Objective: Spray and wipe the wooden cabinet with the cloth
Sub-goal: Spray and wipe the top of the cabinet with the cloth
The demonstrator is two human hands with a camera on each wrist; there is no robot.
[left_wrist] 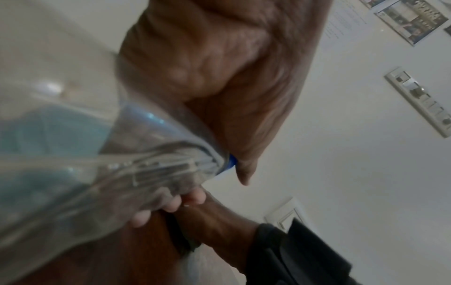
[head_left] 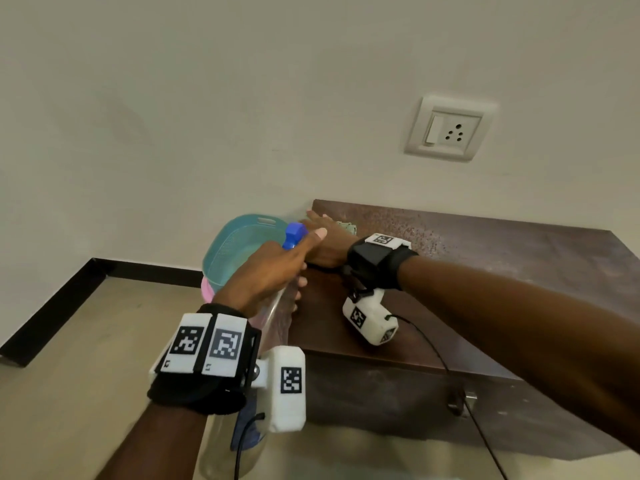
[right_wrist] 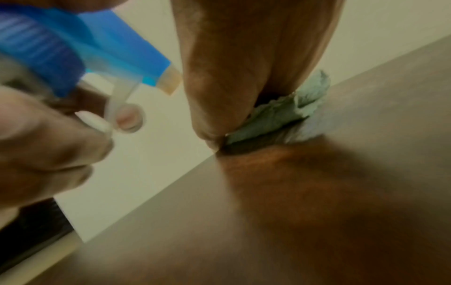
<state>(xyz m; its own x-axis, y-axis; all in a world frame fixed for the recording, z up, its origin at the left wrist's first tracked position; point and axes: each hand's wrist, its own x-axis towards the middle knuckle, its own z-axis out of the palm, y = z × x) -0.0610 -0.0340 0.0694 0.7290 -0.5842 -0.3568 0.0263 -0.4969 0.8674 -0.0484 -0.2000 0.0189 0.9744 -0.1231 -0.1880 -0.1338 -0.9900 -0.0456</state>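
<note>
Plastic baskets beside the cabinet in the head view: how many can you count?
2. A teal basket stands on the floor left of the wooden cabinet, against the wall; a pink basket sits beneath it, only its rim showing. The left hand blocks part of the stack, so more may be hidden.

My hands at the cabinet's far left corner

My right hand [head_left: 325, 237] lies on the cloth [head_left: 348, 227] atop the cabinet [head_left: 485, 258]; my left hand [head_left: 266, 271], left of it, holds the spray bottle [head_left: 277, 317]. Basket [head_left: 239, 251] beyond, wall socket [head_left: 450, 128] above.
</note>
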